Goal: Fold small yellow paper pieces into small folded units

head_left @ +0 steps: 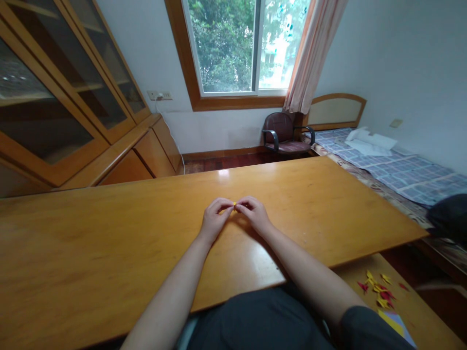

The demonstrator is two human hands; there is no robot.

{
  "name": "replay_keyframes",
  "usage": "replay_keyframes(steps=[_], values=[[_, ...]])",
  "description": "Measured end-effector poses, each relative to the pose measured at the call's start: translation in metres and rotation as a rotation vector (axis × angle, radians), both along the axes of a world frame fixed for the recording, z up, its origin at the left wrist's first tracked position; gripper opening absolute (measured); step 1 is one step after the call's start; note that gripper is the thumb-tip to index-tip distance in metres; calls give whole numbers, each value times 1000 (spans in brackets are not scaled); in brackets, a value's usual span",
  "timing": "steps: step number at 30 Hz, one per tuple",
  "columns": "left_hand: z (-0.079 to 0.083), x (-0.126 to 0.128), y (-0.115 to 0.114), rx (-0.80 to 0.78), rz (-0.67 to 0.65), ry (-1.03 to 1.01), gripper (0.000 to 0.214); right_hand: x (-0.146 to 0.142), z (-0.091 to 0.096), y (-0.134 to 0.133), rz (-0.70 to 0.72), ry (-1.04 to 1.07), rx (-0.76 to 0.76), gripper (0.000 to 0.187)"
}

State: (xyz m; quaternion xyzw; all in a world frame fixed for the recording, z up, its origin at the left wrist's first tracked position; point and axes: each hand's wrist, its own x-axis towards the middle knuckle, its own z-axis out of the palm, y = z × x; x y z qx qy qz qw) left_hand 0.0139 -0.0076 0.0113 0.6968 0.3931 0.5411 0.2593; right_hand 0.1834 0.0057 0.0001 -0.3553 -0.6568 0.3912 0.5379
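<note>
The yellow piece (pixel 234 206) sits over the worktop (pixel 109 243), midway between left hand (pixel 214 217) and right hand (pixel 257 215), neither nearer. Fingertips of these 2 hands pinch it from opposite sides. It's too small for me to make out a long axis.

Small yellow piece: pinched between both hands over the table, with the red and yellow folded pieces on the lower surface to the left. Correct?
Wrong side: the head view shows the red and yellow folded pieces on the lower surface to the right. The rest holds: left hand and right hand pinch the small yellow piece over the table.
</note>
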Motion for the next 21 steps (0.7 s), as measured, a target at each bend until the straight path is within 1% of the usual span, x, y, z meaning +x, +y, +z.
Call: replay_keyframes(steps=[4, 7, 10, 14, 18, 21], values=[[-7, 1, 1, -46, 18, -64, 10, -2, -1, -1, 1, 28, -43, 16], [-13, 2, 3, -96, 43, -152, 16, -2, -2, 0, -12, 17, -60, 17], [-16, 3, 5, -135, 54, -189, 21, -1, -2, 0, -12, 9, -51, 17], [-15, 1, 5, -158, 44, -171, 22, -1, -1, -1, -14, 10, -54, 17], [-12, 0, 4, -132, 44, -100, 17, -1, -2, -1, -21, -18, -47, 17], [-10, 0, 4, -126, 55, -89, 16, -1, -4, 0, -25, -13, -47, 17]])
